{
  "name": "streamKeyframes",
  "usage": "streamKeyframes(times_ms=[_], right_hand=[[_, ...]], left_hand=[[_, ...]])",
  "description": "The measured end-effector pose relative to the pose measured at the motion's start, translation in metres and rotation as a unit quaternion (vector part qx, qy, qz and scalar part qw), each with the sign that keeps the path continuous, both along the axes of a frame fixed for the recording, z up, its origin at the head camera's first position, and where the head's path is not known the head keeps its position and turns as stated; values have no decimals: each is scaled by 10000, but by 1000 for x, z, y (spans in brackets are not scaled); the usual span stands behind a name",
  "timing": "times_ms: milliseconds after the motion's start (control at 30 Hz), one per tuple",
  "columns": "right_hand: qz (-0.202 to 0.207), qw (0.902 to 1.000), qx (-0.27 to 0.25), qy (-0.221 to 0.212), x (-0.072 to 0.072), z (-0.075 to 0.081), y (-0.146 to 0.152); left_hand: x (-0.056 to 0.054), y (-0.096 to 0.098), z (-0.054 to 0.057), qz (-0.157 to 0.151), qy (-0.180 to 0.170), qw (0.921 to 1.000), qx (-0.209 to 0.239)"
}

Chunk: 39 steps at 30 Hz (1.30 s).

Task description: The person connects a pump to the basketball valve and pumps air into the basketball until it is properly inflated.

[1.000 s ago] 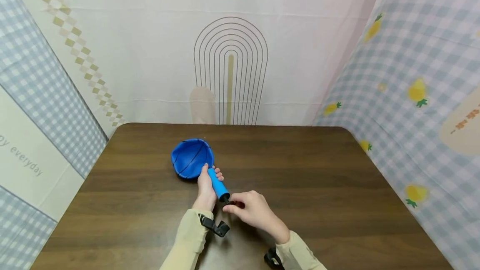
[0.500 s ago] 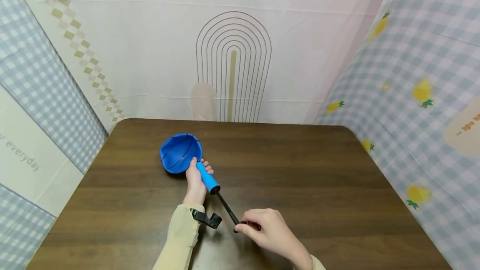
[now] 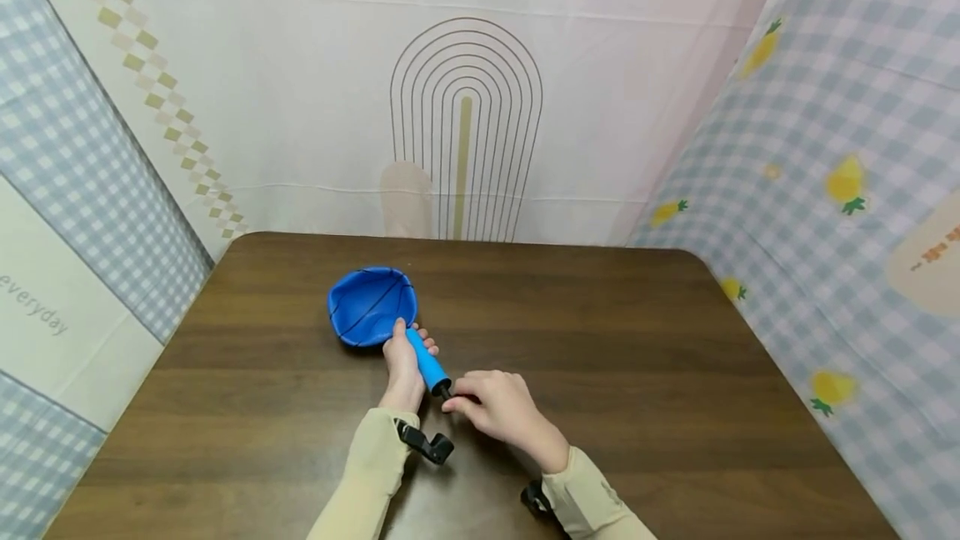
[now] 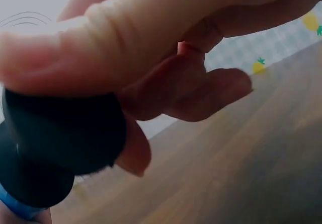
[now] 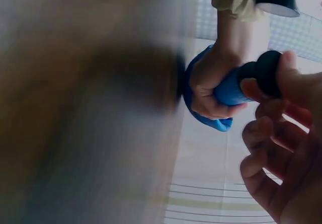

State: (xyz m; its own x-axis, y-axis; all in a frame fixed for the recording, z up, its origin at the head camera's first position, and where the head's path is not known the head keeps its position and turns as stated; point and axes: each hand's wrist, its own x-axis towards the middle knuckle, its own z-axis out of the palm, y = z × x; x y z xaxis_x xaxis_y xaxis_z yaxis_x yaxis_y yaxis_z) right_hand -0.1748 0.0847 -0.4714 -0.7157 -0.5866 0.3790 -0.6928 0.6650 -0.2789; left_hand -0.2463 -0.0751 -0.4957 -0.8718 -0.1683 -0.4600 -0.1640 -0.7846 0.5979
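Observation:
A blue ball [image 3: 371,305] with black lines, slack and dented in like a bowl, lies on the table's left half. My left hand [image 3: 401,365] grips the blue barrel of a hand pump [image 3: 429,361] at the ball's near edge. Its fingers cover the pump's far end, so the join with the ball is hidden. At the near end, my right hand [image 3: 498,408] pinches the pump's black handle [image 4: 65,133], with only a short bit of rod showing. The right wrist view has the thumb and fingertips on that handle [image 5: 269,74], the other fingers loosely curled.
The brown wooden table [image 3: 637,373] extends to both sides of the hands. Behind it hangs a pale printed cloth [image 3: 315,107], and a blue checked cloth [image 3: 795,232] with yellow fruit hangs on the right. A black wrist mount [image 3: 427,442] sits on the left sleeve.
Half a second ago the right hand had drawn the pump's black rod far out toward the person. Now the rod is pushed back in, and the ball and left hand have shifted slightly right.

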Motion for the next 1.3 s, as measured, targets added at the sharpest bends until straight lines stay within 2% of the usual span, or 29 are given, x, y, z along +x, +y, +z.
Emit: streamKeyframes(times_ms=[100, 233, 333, 500, 600, 667, 700, 767, 867, 933, 1000, 1100, 1200, 1300], right_hand=[[125, 9997, 36, -186, -1, 3, -3], [231, 9991, 39, -347, 6, 8, 1], [355, 9987, 15, -365, 20, 11, 10], [673, 9974, -50, -256, 51, 17, 35], [755, 9951, -33, -635, 65, 21, 43], [688, 9941, -46, -842, 68, 19, 44], [643, 9940, -50, -879, 67, 17, 43], [540, 9967, -126, -594, 61, 11, 40], [256, 9994, -233, -93, 43, 1, 32], [68, 9996, -284, 35, 30, -3, 26], [-118, 9996, -259, -34, 17, -6, 20], [-191, 9994, -274, -101, 6, -7, 12], [-164, 9993, -313, -133, 2, -6, 7], [-92, 9993, -340, -111, 4, -4, 5]], left_hand=[[0, -2, 1, -30, 75, 10000, 36], [1, -3, 2, -170, 120, 9997, 107], [1, -1, 1, -282, 49, 9995, 109], [-1, 0, 1, -336, 9, 9993, 181], [-2, -2, 2, -320, 30, 9993, 206], [-3, -3, 2, -307, 11, 9993, 192], [-3, -4, 1, -316, -1, 9994, 173], [-3, -3, 0, -297, -28, 9995, 133], [-2, -1, -1, -202, -62, 9997, 122], [-1, 3, -1, -127, -61, 9999, 89], [1, 6, 1, -116, -67, 9998, 120], [1, 9, 2, -135, -47, 9998, 135], [0, 8, 3, -113, -2, 9998, 188], [-1, 6, 2, -159, -1, 9997, 205]])
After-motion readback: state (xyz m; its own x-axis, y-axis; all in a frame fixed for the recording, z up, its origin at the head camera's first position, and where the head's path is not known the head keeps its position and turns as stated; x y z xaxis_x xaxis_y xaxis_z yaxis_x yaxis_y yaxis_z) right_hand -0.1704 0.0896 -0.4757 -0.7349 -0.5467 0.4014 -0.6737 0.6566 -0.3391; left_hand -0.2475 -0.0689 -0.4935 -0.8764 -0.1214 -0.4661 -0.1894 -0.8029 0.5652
